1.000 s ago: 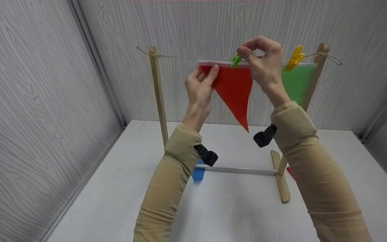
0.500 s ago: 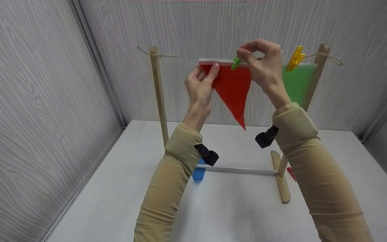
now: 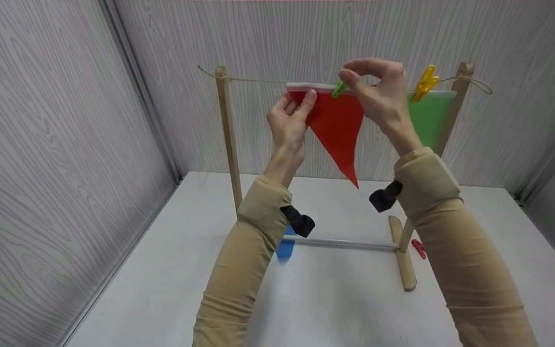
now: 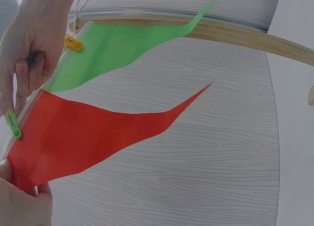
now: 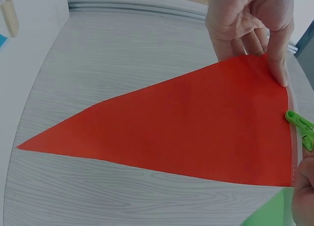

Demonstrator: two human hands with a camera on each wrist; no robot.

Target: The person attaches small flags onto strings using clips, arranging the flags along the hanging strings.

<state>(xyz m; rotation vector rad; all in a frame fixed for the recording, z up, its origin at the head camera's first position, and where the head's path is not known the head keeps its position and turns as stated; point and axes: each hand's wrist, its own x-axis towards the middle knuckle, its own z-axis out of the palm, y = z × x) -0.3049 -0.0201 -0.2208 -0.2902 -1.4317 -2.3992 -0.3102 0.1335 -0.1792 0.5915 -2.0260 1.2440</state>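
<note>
A red triangular pennant (image 3: 337,120) with a white top band hangs at the string (image 3: 258,80). My left hand (image 3: 291,120) pinches its upper left corner, thumb in front and fingers behind. A green clothespin (image 3: 338,89) sits across the white band near the middle of the pennant's top edge. My right hand (image 3: 378,89) pinches that clothespin's upper end between thumb and forefinger. To the right, a green pennant (image 3: 429,118) hangs under a yellow clothespin (image 3: 425,84). In the right wrist view the green clothespin (image 5: 300,128) overlaps the band of the red pennant (image 5: 196,123).
Wooden posts (image 3: 228,140) hold up the string on both sides, joined low down by a pale crossbar (image 3: 345,243). A red clothespin (image 3: 419,248) lies on the white table (image 3: 335,299) by the right foot (image 3: 405,270). Something blue (image 3: 285,246) shows beside the left forearm.
Both hands stay at nearly the same places. The red pennant's lower tip sways slightly, and the right forearm shifts a little to the right, showing more of the red clothespin on the table.
</note>
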